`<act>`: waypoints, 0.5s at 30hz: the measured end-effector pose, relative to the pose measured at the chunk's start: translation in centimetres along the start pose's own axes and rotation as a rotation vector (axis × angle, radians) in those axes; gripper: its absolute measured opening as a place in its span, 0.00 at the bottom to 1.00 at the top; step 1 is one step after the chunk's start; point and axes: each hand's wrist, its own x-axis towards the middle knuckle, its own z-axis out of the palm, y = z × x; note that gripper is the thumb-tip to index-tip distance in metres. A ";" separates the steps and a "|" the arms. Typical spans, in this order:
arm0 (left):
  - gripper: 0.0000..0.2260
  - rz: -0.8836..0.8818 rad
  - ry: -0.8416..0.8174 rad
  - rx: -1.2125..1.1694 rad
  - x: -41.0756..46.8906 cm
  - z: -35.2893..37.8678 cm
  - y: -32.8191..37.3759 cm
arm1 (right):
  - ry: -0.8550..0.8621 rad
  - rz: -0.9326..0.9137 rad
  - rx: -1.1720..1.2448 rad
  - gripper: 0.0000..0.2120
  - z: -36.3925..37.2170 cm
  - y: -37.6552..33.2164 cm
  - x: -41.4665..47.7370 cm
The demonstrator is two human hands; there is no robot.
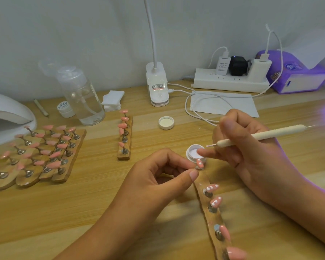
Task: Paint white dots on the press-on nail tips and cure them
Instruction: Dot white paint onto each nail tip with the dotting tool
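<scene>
My right hand [251,147] grips a white dotting pen [261,136] whose tip hovers over a small open jar of white paint [195,152]. My left hand [163,173] pinches the stand of a pink nail tip with white dots [200,163] at the far end of a wooden holder strip [213,212]. On that strip, two more pink tips [213,187] [216,201] carry white dots, and two nearer tips [224,232] are plain pink.
Several wooden holders with plain pink tips [38,152] lie at the left, one more strip [125,136] in the middle. A white curing lamp [6,117] sits far left. A jar lid [166,122], clear bottle [81,96], desk lamp base [158,87], power strip [231,81] stand behind.
</scene>
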 end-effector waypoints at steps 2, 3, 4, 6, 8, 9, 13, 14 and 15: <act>0.08 -0.001 0.006 -0.001 0.0 0.0 -0.1 | 0.057 -0.031 -0.022 0.10 -0.2 0.0 0.3; 0.08 -0.002 0.008 -0.002 0.0 0.0 -0.1 | 0.078 -0.048 -0.054 0.08 -0.4 0.0 0.5; 0.08 -0.004 0.010 -0.003 0.0 0.0 -0.1 | 0.090 -0.064 -0.092 0.07 -0.6 0.0 0.7; 0.09 -0.008 0.010 -0.001 0.0 0.0 -0.2 | 0.100 -0.094 -0.166 0.07 -1.0 -0.2 0.8; 0.09 -0.010 0.010 0.000 0.0 0.1 -0.1 | 0.144 -0.147 -0.296 0.08 -1.3 -0.3 0.9; 0.09 -0.011 0.010 -0.003 0.0 0.1 -0.1 | 0.172 -0.180 -0.372 0.07 -1.3 -0.3 0.9; 0.08 -0.013 0.003 0.005 0.0 0.0 -0.1 | 0.147 -0.236 -0.601 0.09 -1.2 0.5 0.5; 0.08 -0.012 -0.001 0.009 0.0 0.0 -0.1 | 0.115 -0.240 -0.658 0.09 -1.1 0.7 0.4; 0.08 -0.011 -0.004 0.012 0.0 0.0 -0.1 | 0.084 -0.250 -0.712 0.09 -1.1 0.8 0.4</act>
